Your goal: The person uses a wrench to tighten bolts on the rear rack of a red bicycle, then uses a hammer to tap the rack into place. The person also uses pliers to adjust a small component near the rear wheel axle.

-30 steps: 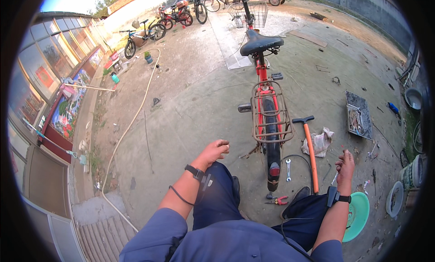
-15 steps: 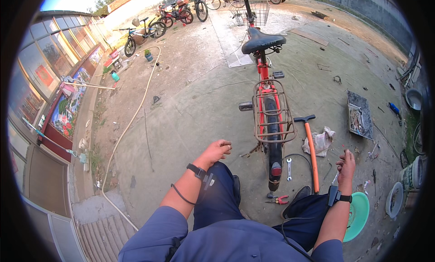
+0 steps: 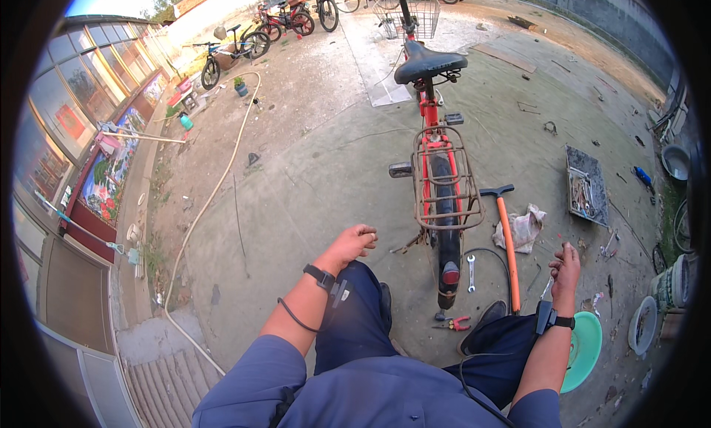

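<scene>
Left forearm (image 3: pixel 295 315) extended forward, angled inward | left hand (image 3: pixel 354 244) loosely half-curled | right forearm (image 3: pixel 543 363) extended forward | right hand (image 3: pixel 565 275) loosely curled, well apart from left hand

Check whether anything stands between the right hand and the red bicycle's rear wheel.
Yes: from the right hand, the orange-bodied pump comes first, then a black hose, then a wrench on the ground beside the rear wheel.

On the ground (image 3: pixel 333 184) there is one red bicycle (image 3: pixel 448 241), with one black saddle (image 3: pixel 430 63) and two pedals (image 3: pixel 401 169). Beside it I count one orange pump (image 3: pixel 507 252), one wrench (image 3: pixel 472 274), one pair of pliers (image 3: pixel 460 323) and one cloth (image 3: pixel 524 229); nearer to the ground's right edge, one tool tray (image 3: pixel 581 160) and one green basin (image 3: pixel 590 350). Toward the far edge stand at least three other bicycles (image 3: pixel 235 49), their exact number not clear.
</scene>
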### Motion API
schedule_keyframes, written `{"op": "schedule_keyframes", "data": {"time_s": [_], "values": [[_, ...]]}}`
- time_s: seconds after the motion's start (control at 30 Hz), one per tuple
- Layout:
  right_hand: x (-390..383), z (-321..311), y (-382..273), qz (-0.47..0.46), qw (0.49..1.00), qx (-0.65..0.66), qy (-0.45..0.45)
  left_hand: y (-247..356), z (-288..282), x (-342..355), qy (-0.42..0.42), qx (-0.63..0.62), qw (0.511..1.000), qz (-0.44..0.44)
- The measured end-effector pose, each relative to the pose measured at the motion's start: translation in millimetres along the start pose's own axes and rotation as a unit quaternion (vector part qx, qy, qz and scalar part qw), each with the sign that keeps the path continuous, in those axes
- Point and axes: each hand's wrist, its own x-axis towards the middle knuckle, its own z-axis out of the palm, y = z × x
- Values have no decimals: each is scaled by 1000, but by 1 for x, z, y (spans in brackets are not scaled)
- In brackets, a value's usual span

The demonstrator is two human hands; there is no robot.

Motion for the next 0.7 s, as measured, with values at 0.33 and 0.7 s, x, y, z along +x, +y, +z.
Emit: {"op": "schedule_keyframes", "data": {"time_s": [0.33,0.7], "values": [[-4,6,-7,-4,1000,-6,-6,2,2,-2,21,-6,1000,7],[-9,1,-12,-6,1000,-13,-6,10,-2,-11,18,12,1000,8]]}}
